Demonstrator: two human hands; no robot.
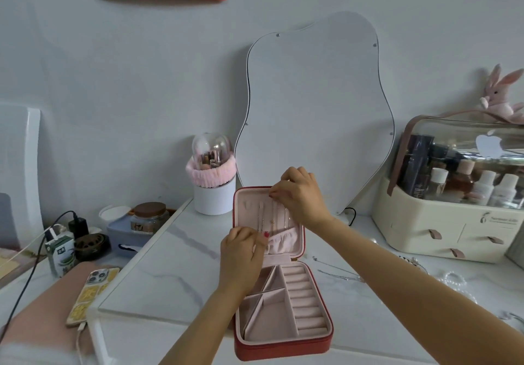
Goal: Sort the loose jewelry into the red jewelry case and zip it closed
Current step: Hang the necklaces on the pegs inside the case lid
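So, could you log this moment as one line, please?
red jewelry case open | left hand at lid pocket | right hand at lid top | necklaces loose

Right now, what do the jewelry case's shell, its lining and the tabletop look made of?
The red jewelry case shell looks like grained faux leather with a slight sheen. Its pink lining seems matte velvet or suede-like fabric. The tabletop looks like glossy white marble or an imitation, with grey veins.

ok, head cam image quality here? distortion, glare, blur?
Head view: wide-angle bend, the table edge bows; light is soft and even, shadows faint; glare on the clear organizer lid; loose chains right of the red case look soft, detail unreadable.
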